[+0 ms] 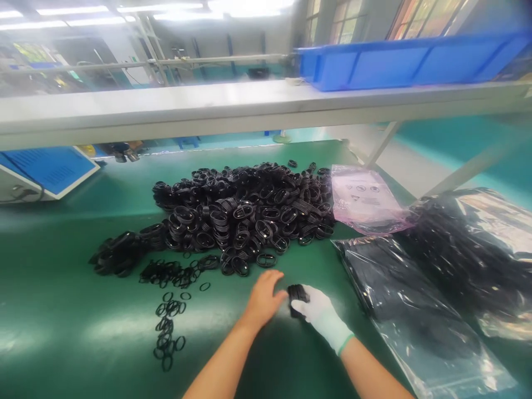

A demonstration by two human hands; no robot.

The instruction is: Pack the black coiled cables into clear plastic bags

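Note:
My right hand, in a white glove with a green cuff, grips a stack of black rings just above the green table. Left of the stack, my bare left hand is held with its fingers apart and nothing in it. Beyond both hands lies a large heap of black oval rings, many of them bunched together. Smaller thin black rings form a pile to the left, and more loose rings trail toward me.
Clear bags of black items cover the right side, with a pinkish printed plastic bag behind them. A white shelf spans the back and carries a blue bin. At the left stands a blue-panelled box.

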